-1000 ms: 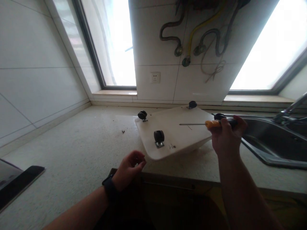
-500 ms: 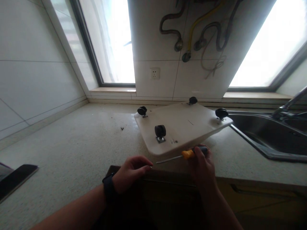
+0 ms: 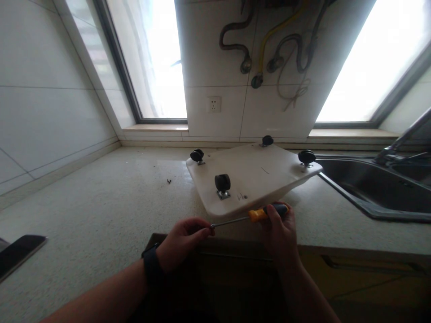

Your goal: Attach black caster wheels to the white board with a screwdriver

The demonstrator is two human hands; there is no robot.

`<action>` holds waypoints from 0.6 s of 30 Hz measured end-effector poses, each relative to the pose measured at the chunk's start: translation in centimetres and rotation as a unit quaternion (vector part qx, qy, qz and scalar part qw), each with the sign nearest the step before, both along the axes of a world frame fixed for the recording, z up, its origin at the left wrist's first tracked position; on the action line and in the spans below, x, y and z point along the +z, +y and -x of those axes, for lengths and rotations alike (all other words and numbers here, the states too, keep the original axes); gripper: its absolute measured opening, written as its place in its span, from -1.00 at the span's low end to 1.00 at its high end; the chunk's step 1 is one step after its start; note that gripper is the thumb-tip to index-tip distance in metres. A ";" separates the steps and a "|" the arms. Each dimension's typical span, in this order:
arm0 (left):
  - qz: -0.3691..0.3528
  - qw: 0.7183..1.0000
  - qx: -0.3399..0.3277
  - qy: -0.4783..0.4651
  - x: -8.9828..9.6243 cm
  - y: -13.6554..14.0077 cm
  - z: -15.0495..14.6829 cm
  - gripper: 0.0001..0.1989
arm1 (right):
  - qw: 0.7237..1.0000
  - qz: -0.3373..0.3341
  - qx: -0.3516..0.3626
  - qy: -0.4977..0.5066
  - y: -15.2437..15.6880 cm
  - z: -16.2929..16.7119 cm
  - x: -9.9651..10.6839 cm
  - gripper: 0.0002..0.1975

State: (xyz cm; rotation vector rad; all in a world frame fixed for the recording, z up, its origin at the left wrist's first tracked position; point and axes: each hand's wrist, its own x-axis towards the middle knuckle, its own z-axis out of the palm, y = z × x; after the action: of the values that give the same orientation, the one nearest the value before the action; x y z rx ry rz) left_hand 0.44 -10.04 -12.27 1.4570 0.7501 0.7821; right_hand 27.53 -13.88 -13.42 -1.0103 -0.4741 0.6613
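Observation:
My right hand (image 3: 280, 229) is closed round the handle of a screwdriver (image 3: 256, 215) with a yellow and dark grip, its metal shaft pointing left. The screwdriver's tip meets the fingertips of my left hand (image 3: 183, 237), where thumb and forefinger pinch a tiny shiny screw (image 3: 212, 226), mostly hidden. Just beyond both hands lies a white board (image 3: 252, 172) with black casters facing up. The nearest caster (image 3: 222, 183) stands on a metal plate at the front left; others sit at the remaining corners.
A few small dark screws (image 3: 169, 181) lie on the speckled countertop (image 3: 111, 202) left of the board. A flat dark object (image 3: 23, 251) rests at the far left. To the right is a steel sink (image 3: 357, 179) with a faucet (image 3: 404, 141). Pipes hang on the wall behind.
The screwdriver has moved slightly left, and its tip, apart from the left fingertips before, now touches the screw there. The view has shifted a little to the right.

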 end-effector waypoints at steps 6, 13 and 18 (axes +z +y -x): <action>-0.011 1.000 0.007 0.019 0.2 0.0 0.0 -0.69 | 1.000 0.021 0.001 0.004 -0.1 0.2 0.2 -0.28; -0.022 0.999 0.021 0.030 0.1 0.1 0.0 -0.67 | 0.999 0.038 -0.019 -0.022 -0.2 0.3 0.4 -0.32; -0.028 0.999 0.032 0.033 -0.2 0.2 0.0 -0.70 | 0.998 0.050 -0.019 -0.046 -0.4 0.1 0.2 -0.32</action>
State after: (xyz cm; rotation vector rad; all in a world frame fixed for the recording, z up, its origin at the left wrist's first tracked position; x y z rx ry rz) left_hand 0.47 -9.86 -12.44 1.5212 0.8339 0.8125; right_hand 27.40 -14.30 -13.18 -1.1445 -0.5050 0.6111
